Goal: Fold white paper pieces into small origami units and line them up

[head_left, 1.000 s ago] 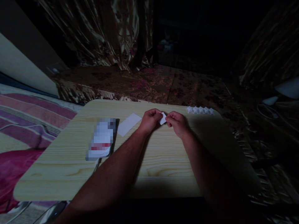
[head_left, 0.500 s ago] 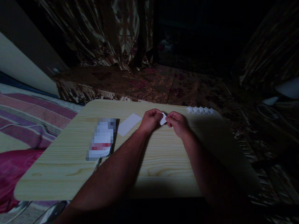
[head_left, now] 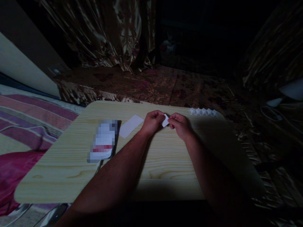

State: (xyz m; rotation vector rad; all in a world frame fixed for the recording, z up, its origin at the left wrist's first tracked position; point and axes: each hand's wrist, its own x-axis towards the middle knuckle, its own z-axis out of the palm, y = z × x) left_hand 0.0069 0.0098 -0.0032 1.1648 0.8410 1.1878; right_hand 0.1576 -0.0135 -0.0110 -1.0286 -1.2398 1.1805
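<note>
Between my two hands is a small white piece of folded paper (head_left: pixel 165 120), held above the far half of the wooden table (head_left: pixel 165 157). My left hand (head_left: pixel 152 122) pinches its left side with thumb and forefinger. On the right edge, the fingertips of my right hand (head_left: pixel 179 124) are closed on the same paper. Left of my left hand lies a flat white sheet of paper (head_left: pixel 131 126). Several white paper stars (head_left: pixel 203 112) stand in a row near the table's far right corner. The paper's exact folds are too small to make out.
A phone-like object (head_left: pixel 103 140), partly blurred out, lies on the left of the table with a cable running from it. Striped bedding (head_left: pixel 21 116) is at the left. Dark patterned cloth (head_left: pixel 142 82) lies beyond the far edge. A lamp (head_left: pixel 292 90) stands far right.
</note>
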